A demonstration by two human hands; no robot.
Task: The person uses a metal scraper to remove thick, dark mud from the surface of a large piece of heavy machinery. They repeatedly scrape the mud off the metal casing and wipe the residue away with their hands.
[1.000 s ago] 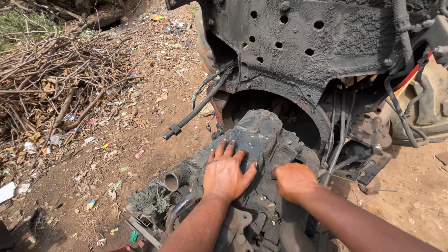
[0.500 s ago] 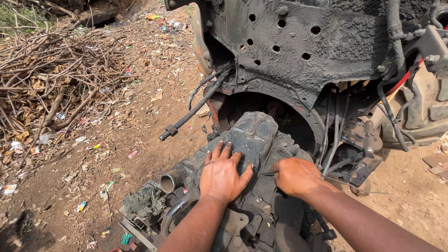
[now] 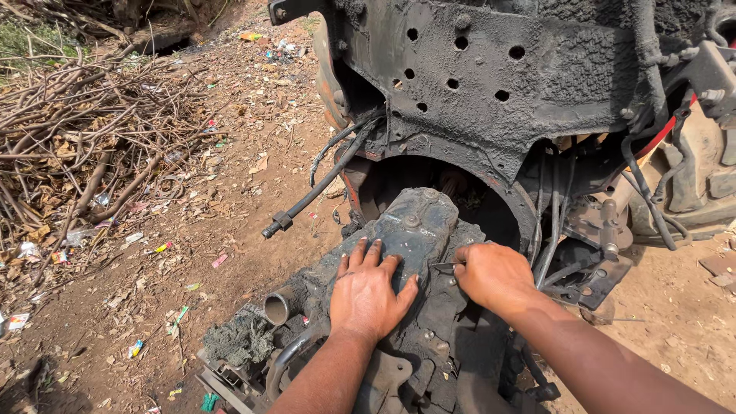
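A grimy, grease-caked gearbox housing (image 3: 420, 218) lies on the ground with its nose at the round opening (image 3: 387, 180) of a blackened vehicle frame (image 3: 491, 84). My left hand (image 3: 368, 295) rests flat on top of the housing, fingers spread. My right hand (image 3: 494, 276) sits on the housing's right side, fingers curled around a thin metal tool (image 3: 446, 264) whose tip points toward my left hand. Both forearms reach in from the bottom edge.
A black hose with a metal end fitting (image 3: 303, 207) hangs from the frame to the left. A short pipe stub (image 3: 276, 308) sticks out of the gearbox. Cables and brackets (image 3: 606, 230) crowd the right. Dry branches (image 3: 77, 146) and litter cover the dirt at left.
My right hand has edged slightly up the housing, toward my left hand. My left hand stays flat in the same spot. The view has shifted a little.
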